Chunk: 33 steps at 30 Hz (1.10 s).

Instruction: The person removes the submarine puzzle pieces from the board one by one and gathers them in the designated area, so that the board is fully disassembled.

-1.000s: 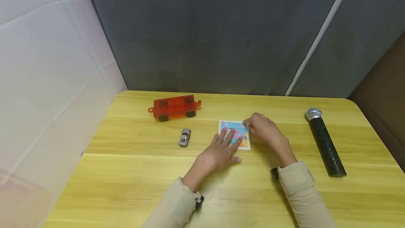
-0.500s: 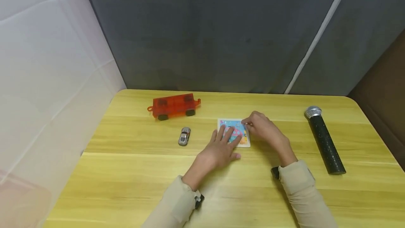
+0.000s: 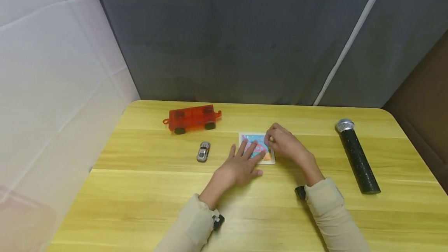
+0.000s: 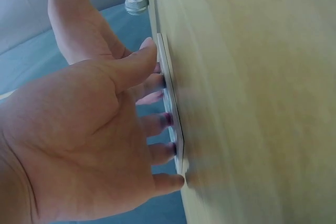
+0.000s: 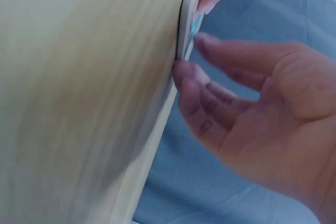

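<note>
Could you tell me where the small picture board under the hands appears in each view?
Head: picture board at table centre, under both hands.
Left wrist: thin white edge, centre, left fingers pressing it.
Right wrist: edge at top centre, by right fingers.
Shared landmark: yellow table.

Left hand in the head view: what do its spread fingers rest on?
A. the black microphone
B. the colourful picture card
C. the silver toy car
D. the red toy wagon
B: the left hand lies with straight fingers flat on the colourful picture card, while the silver toy car, the red toy wagon and the black microphone lie apart, untouched.
</note>
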Motion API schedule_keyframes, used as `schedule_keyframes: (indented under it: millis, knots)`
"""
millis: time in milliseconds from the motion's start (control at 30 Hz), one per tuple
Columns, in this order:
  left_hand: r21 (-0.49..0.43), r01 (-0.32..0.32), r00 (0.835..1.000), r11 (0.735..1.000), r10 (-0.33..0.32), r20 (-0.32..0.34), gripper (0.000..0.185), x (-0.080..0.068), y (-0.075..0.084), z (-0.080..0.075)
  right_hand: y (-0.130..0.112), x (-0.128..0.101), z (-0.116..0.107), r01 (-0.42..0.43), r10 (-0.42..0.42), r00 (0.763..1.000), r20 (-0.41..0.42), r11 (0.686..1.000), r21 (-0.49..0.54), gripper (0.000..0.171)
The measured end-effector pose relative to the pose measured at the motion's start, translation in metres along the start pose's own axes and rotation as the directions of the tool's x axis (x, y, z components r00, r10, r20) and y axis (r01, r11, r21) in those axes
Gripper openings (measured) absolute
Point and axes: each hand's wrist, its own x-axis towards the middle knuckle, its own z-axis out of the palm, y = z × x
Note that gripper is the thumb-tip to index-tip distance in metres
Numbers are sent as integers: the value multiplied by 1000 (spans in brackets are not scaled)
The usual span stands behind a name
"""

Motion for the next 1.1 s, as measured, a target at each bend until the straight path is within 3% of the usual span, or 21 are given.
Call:
schedule_keyframes:
  millis: [333,500,800,1100]
  knots:
    - [4,17,1000,1000,-17,19,66,-20,11,-17,-8,1,4,-84,81,996,-38,993,-79,21]
    - [8,9,1000,1000,-9,12,64,-23,12,-19,-10,0,1,-151,148,988,-38,982,-114,25]
    - [39,12,1000,999,-13,8,64,-21,11,-20,-7,3,1,-118,115,992,-53,991,-62,14]
    - [46,15,1000,999,-16,15,63,-21,12,-20,-4,4,3,-91,86,994,-70,993,-72,11]
